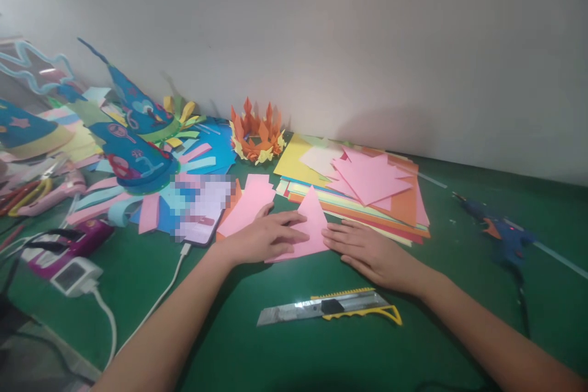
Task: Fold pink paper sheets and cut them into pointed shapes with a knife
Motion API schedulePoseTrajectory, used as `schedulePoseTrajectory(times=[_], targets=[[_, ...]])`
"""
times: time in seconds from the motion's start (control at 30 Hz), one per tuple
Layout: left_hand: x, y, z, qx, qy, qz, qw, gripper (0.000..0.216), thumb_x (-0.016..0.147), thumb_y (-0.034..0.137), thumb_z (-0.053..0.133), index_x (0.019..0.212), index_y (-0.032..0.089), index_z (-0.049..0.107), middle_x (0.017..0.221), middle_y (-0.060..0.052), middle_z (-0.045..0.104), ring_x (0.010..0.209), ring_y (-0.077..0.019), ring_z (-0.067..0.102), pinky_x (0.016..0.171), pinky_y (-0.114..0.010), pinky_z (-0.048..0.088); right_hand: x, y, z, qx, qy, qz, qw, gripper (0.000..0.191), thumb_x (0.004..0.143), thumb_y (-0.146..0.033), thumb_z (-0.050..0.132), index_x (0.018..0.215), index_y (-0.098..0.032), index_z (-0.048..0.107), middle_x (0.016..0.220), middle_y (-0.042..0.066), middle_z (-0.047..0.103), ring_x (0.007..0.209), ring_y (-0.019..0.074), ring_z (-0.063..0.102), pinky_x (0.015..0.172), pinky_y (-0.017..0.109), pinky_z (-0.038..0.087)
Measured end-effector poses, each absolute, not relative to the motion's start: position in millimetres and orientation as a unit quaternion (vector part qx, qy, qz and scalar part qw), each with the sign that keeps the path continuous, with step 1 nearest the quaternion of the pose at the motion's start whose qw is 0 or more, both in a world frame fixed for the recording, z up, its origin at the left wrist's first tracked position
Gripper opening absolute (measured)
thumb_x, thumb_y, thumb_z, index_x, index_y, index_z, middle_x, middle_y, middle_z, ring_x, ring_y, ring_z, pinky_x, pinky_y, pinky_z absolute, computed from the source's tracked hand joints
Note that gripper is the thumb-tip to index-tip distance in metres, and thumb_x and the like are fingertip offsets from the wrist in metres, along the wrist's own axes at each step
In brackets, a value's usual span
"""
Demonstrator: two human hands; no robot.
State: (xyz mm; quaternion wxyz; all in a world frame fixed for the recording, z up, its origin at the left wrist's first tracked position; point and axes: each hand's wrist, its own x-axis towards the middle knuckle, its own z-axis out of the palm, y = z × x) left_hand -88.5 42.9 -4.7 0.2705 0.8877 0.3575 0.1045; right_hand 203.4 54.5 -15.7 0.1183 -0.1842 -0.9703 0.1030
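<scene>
A pink sheet of paper (311, 220) with a pointed top lies flat on the green table, between my hands. My left hand (264, 236) rests over its left part with the fingers spread. At its right edge, my right hand (362, 251) lies flat, fingertips touching the paper. Just left of my left hand is a stack of pink paper pieces (250, 199) with orange paper under it. Nearer to me, a yellow utility knife (328, 306) lies with its blade out, pointing left. A pile of coloured paper (413, 196) sits behind my right hand, topped by pink cut pieces (370, 177).
An orange paper crown (258, 135) stands near the wall. Decorated blue cone hats (131, 153), a phone (202, 208) and a magenta power strip (78, 245) with cables fill the left side. On the right is a blue glue gun (500, 229) with a cord.
</scene>
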Motion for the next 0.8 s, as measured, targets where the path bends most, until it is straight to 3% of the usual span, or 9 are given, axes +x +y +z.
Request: schedulePoseTrajectory(times=[0.33,0.57,0.8], targets=[[-88,43,-3,0.883,0.365,0.087,0.28,0.033,0.091,0.031,0.055,0.123,0.036,0.058,0.147,-0.001,0.04,0.135,-0.0198,0.037,0.114,-0.047,-0.005,204,54,-19,-0.18,-0.974,0.067,0.123,0.045,0.095,-0.018,0.042,0.141,-0.021,0.042,0.135,0.009,0.054,0.128,0.0225,0.046,0.106,0.047,0.04],[-87,43,-2,0.881,0.368,0.092,0.282,0.032,0.091,0.031,0.054,0.122,0.036,0.058,0.147,-0.001,0.041,0.134,-0.0211,0.038,0.114,-0.049,-0.003,203,55,-19,-0.175,-0.973,0.063,0.135,0.045,0.095,-0.019,0.042,0.14,-0.021,0.042,0.132,0.009,0.057,0.127,0.0224,0.048,0.104,0.046,0.041],[-87,43,-2,0.877,0.374,0.093,0.288,0.031,0.09,0.029,0.057,0.119,0.035,0.06,0.146,-0.001,0.041,0.132,-0.0208,0.041,0.114,-0.049,-0.003,186,52,-5,-0.166,-0.975,0.113,0.099,0.034,0.096,-0.023,0.039,0.123,-0.014,0.058,0.117,0.014,0.062,0.105,0.0238,0.056,0.09,0.042,0.048]])
